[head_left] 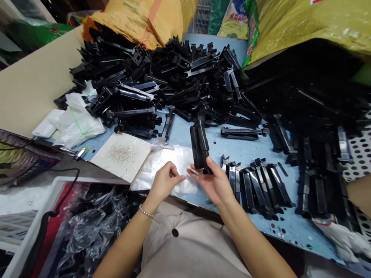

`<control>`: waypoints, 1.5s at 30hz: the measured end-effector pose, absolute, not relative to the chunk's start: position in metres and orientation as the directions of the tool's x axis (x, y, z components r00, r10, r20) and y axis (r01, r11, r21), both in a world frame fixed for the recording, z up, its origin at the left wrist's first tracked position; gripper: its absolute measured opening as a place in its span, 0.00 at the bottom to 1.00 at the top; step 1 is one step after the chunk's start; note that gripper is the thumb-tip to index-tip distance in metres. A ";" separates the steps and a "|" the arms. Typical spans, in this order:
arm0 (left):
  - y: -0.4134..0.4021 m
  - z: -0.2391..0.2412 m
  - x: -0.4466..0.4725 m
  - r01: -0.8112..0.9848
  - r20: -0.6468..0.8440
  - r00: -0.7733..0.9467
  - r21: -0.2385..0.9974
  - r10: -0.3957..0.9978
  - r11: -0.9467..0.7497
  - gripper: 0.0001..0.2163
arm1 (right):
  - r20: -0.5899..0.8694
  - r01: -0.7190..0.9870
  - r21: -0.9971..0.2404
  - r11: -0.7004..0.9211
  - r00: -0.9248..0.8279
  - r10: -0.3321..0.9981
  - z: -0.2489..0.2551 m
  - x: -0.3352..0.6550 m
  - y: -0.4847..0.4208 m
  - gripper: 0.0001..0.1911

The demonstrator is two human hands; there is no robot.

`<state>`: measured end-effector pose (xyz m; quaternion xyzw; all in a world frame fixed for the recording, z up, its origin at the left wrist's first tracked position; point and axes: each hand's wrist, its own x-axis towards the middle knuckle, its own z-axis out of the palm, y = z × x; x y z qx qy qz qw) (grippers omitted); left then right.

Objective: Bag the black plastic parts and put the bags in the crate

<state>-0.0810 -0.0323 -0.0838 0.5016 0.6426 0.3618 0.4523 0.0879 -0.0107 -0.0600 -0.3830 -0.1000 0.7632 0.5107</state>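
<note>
My right hand (216, 183) grips the lower end of a long black plastic part (199, 143), which stands up tilted above the table. Its body looks like two bars side by side. To the left, my left hand (165, 180) is closed, thumb and finger pinched together over a stack of clear plastic bags (152, 166); what the pinch holds, if anything, is too small to make out. Beside the bags lies a white board (121, 155) with a scatter of tiny metallic bits on it. Several similar black parts (258, 187) lie in a row right of my right hand.
A large heap of black parts (176, 79) covers the back of the blue table (186, 132). Behind it rest an orange sack (155, 15) and a yellow sack (306, 20). A crumpled white bag (79, 122) lies left; below stands a white-rimmed crate (51, 202) with plastic-wrapped black things.
</note>
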 end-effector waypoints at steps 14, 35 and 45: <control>-0.046 -0.056 -0.100 0.862 0.025 0.137 0.490 0.990 -0.131 0.17 | -0.556 -0.655 -0.570 -0.496 -0.137 0.820 -0.073 0.085 -0.005 0.14; -0.072 -0.029 -0.076 0.496 0.077 0.540 0.776 0.838 -0.390 0.36 | -0.587 -0.266 -0.601 -0.754 -0.493 0.642 -0.061 0.110 -0.049 0.18; -0.103 0.024 -0.135 0.571 -0.084 0.251 0.817 0.964 -0.078 0.11 | -0.243 0.301 -0.953 -0.022 -0.722 0.648 -0.018 0.142 -0.046 0.21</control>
